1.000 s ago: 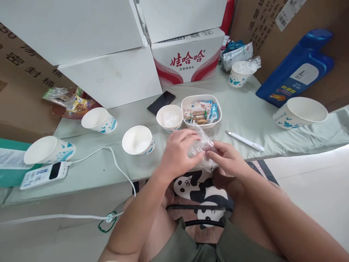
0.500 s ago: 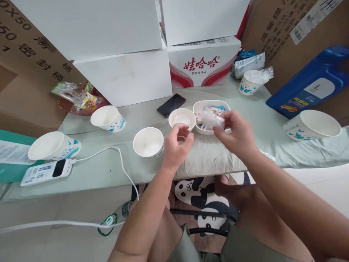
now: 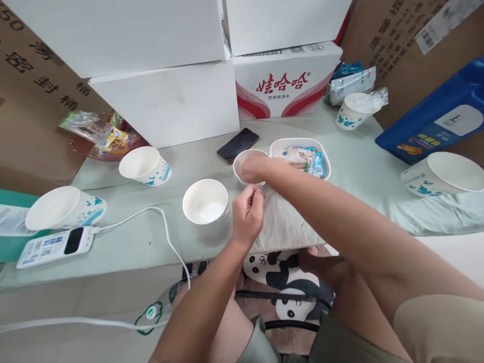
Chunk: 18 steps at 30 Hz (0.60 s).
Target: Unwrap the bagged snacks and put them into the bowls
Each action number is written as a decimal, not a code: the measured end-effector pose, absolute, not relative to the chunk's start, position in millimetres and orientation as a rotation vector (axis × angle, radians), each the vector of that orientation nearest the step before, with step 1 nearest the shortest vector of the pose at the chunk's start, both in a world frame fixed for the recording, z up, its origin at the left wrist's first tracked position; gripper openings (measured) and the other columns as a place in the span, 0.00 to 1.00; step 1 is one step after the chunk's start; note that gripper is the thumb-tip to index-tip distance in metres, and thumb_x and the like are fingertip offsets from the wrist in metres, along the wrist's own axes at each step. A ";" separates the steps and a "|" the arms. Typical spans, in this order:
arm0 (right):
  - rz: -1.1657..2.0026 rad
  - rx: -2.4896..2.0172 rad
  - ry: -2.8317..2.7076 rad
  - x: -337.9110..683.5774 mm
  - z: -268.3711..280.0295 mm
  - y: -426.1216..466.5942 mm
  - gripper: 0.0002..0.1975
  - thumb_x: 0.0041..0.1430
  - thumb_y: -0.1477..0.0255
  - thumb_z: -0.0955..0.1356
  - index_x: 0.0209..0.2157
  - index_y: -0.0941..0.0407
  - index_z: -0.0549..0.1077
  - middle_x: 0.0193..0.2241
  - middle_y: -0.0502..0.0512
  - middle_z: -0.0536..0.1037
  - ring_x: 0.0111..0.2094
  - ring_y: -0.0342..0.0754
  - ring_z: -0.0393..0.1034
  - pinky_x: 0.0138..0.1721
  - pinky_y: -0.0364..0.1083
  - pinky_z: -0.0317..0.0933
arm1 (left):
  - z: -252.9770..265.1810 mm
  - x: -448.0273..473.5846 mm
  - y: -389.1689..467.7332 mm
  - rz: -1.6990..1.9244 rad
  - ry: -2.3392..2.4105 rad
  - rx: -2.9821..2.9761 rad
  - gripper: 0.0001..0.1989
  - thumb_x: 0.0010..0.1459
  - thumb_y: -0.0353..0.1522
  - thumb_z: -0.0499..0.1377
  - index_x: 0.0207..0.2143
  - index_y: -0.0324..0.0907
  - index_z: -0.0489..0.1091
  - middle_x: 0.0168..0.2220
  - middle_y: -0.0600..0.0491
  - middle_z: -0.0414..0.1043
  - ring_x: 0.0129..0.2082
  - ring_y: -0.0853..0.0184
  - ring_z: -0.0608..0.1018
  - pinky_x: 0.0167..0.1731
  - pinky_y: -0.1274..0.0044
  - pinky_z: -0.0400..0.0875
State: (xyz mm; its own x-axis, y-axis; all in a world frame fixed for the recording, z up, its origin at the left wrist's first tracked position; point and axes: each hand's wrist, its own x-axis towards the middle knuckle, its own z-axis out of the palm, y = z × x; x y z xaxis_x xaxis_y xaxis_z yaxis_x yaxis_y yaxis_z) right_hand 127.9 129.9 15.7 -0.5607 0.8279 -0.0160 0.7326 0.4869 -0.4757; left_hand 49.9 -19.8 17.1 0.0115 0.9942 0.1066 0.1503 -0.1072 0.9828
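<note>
Where boxes [image 3: 282, 88] back the draped table [image 3: 124, 244], left fingers [image 3: 257, 204] curl narrow, right fingers [image 3: 247, 170] unclear.

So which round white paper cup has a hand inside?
The cup beside the oval, white, plastic-looking tub: the right hand dips into it; no hand enters the others.

the right hand [image 3: 254, 168] hides much inside the round white paper cup [image 3: 237, 167]; whether the curled left hand [image 3: 248, 209] holds anything cannot be told. the right forearm [image 3: 333, 199] covers the oval white plastic tub [image 3: 328, 165] toward seven o'clock. the right edge crops the blue plastic bottle [image 3: 431, 133] at two o'clock.
</note>
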 end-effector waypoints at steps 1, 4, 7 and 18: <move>0.657 -1.391 -2.562 128.8 24.6 125.7 0.13 0.50 0.74 0.72 0.16 0.55 0.71 0.17 0.55 0.72 0.30 0.54 0.75 0.38 0.50 0.65 | 16.7 47.8 -20.6 1.207 1.276 1.406 0.15 0.64 0.33 0.51 0.23 0.44 0.60 0.19 0.57 0.57 0.23 0.70 0.63 0.26 0.75 0.57; 0.615 -1.494 -2.607 146.0 61.4 95.5 0.11 0.52 0.78 0.70 0.17 0.56 0.72 0.20 0.58 0.74 0.32 0.56 0.75 0.39 0.51 0.64 | 14.0 42.6 -22.5 1.220 1.305 1.436 0.16 0.65 0.34 0.51 0.22 0.44 0.59 0.19 0.57 0.57 0.23 0.69 0.63 0.26 0.75 0.58; 0.383 -1.523 -2.240 191.3 83.4 44.0 0.12 0.63 0.73 0.62 0.30 0.55 0.76 0.26 0.56 0.77 0.34 0.52 0.74 0.39 0.49 0.62 | 8.7 40.2 -20.9 1.264 1.345 1.600 0.13 0.64 0.34 0.52 0.24 0.44 0.62 0.23 0.56 0.61 0.26 0.68 0.66 0.29 0.75 0.62; 0.754 -1.669 -0.889 329.2 -17.2 -6.8 0.15 0.52 0.60 0.67 0.39 0.52 0.66 0.19 0.40 0.66 0.22 0.43 0.65 0.26 0.43 0.58 | -17.1 68.1 2.3 1.127 1.779 2.016 0.16 0.54 0.30 0.62 0.47 0.43 0.71 0.63 0.40 0.50 0.65 0.48 0.62 0.63 0.57 0.60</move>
State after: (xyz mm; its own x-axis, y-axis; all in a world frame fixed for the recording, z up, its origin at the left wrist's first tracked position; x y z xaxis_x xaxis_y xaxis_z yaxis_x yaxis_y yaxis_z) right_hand 329.2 -6.8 -17.2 0.5251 0.8496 -0.0496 0.1872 -0.1721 -0.9671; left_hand 68.1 2.3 -17.1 -0.0305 0.9198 0.3912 0.7467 -0.2392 0.6207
